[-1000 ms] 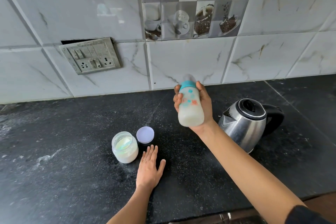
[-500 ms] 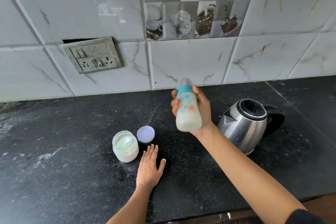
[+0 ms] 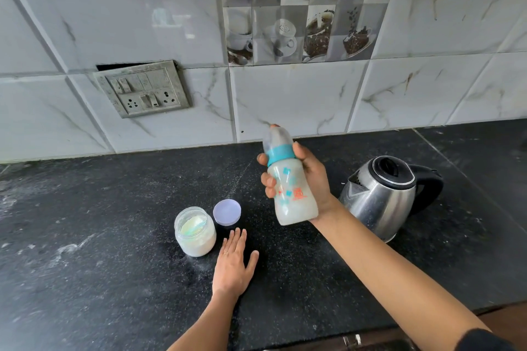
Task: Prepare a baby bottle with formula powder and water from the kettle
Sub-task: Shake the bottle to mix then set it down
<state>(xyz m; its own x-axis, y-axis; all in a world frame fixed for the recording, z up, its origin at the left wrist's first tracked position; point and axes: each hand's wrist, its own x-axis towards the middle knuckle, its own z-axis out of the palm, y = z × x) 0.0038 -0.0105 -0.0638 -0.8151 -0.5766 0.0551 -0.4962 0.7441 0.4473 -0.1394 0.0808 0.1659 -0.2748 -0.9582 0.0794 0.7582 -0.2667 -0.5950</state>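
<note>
My right hand [image 3: 312,177] is wrapped around a baby bottle [image 3: 291,188] with a teal collar and clear cap, held upright above the black counter; milky liquid fills its lower part. My left hand [image 3: 232,263] lies flat on the counter, fingers together and thumb out, holding nothing. Just left of it stands an open jar of white formula powder [image 3: 195,232] with a scoop inside. The jar's lilac lid [image 3: 227,212] lies beside it. A steel kettle [image 3: 380,196] with a black handle stands right of the bottle, lid closed.
The black stone counter [image 3: 99,222] is dusted with white powder at the left. A tiled wall with a switch and socket plate [image 3: 142,88] runs along the back. The counter's front edge [image 3: 313,340] is at the bottom.
The bottle in my right hand has moved up and down slightly and tilts a little differently now. My left hand, the jar, the lid and the kettle have stayed put.
</note>
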